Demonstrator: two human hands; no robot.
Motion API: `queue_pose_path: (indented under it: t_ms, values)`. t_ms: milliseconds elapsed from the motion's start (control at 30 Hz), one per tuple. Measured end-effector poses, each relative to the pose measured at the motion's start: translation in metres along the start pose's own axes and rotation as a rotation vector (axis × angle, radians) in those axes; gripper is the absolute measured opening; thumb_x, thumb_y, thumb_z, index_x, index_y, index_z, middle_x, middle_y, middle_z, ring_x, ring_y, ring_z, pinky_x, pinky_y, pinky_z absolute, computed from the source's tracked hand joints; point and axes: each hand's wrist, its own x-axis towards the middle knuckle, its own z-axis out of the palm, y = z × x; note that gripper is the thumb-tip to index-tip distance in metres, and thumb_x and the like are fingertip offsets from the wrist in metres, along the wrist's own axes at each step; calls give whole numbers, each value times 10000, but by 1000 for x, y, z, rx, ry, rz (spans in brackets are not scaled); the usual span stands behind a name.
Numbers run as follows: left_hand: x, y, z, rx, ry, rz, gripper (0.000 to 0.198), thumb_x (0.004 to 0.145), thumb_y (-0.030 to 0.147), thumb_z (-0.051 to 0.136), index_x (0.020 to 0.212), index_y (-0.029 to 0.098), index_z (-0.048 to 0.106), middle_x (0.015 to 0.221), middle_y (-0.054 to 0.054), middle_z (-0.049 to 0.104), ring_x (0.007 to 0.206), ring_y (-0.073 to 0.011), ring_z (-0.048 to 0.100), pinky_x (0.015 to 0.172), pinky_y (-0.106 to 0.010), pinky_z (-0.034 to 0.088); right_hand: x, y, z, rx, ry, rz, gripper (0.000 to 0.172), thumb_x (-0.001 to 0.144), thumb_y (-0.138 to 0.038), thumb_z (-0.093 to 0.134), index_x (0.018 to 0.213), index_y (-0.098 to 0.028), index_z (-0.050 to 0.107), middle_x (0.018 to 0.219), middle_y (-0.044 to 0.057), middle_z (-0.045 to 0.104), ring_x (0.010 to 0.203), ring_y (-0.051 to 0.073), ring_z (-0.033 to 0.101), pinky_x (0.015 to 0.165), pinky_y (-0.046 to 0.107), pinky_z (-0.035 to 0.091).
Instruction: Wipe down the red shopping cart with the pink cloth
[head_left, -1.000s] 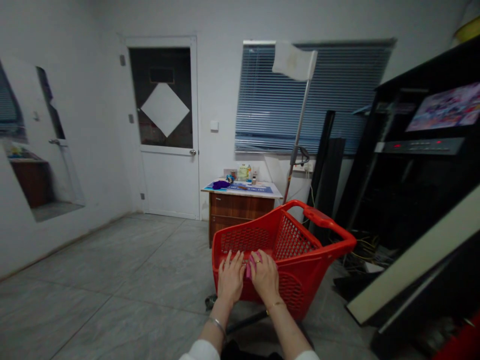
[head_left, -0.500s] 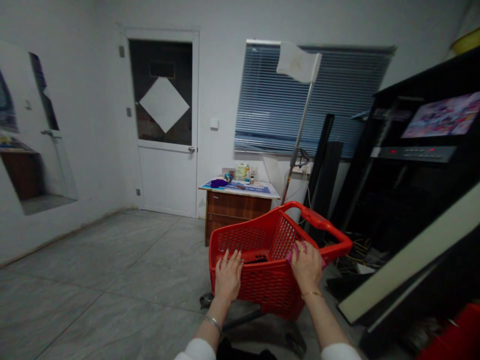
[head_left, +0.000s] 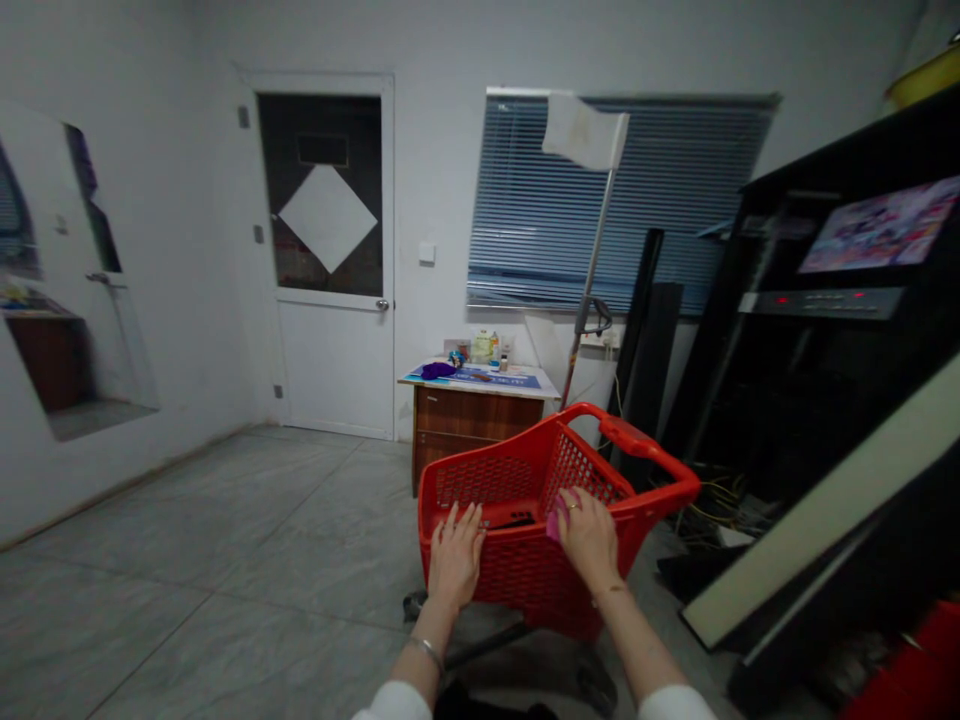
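Note:
A red plastic shopping cart (head_left: 525, 575) with perforated sides stands in front of me, its handle to the right. My left hand (head_left: 456, 558) lies on the near rim toward the left end, fingers stretched over the edge. Farther right along the same rim, my right hand (head_left: 589, 535) is closed on a pink cloth (head_left: 556, 518) and presses it to the cart. Part of the cloth is hidden under my fingers. Some dark item (head_left: 517, 520) shows inside the basket, too small to name.
Behind the cart stands a brown wooden desk (head_left: 480, 412) with bottles and a purple cloth (head_left: 438, 371) on top. A pole with a white flag (head_left: 585, 133) rises beside it. Long boards (head_left: 817, 520) lean at the right by a black rack. A white door (head_left: 337, 365) is at the back.
My right hand has slid left along the cart's rim with the pink cloth. The left hand stays where it was on the rim.

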Motion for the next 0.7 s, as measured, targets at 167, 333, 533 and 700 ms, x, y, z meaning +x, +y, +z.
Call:
queue_pose_path:
  t_ms: [167, 333, 533, 700]
  values:
    - [0, 2, 1, -1, 9, -19, 441, 992, 315, 379, 1425, 311, 463, 1448, 4, 524, 1393, -242, 398, 1085, -454, 361, 26, 83, -21, -167, 59, 71, 293, 935, -322, 481, 1098, -167, 669, 1104, 110, 630, 916, 201, 541, 844, 328, 390]
    - [0, 5, -1, 0, 25, -32, 436, 986, 312, 393, 1414, 320, 476, 1439, 11, 533, 1393, -242, 398, 1088, -461, 351, 10, 26, -15, -146, 104, 139, 301, 940, -322, 478, 1109, -158, 665, 1142, 131, 616, 1022, 243, 516, 917, 374, 372]
    - [1, 4, -2, 17, 7, -29, 443, 986, 306, 388, 1421, 322, 466, 1438, 0, 534, 1390, -242, 405, 1081, -454, 367, -23, -110, 12, 90, 0, 83, 293, 936, -286, 496, 1177, -202, 641, 1219, 110, 613, 1095, 256, 510, 971, 400, 360]
    - [1, 1, -4, 38, -23, -16, 444, 991, 314, 387, 1430, 299, 455, 1462, 11, 507, 1409, -235, 377, 1084, -439, 378, -18, -92, 9, 159, -81, -55, 303, 948, -298, 485, 1205, -227, 629, 1204, 86, 624, 1065, 219, 534, 951, 351, 369]
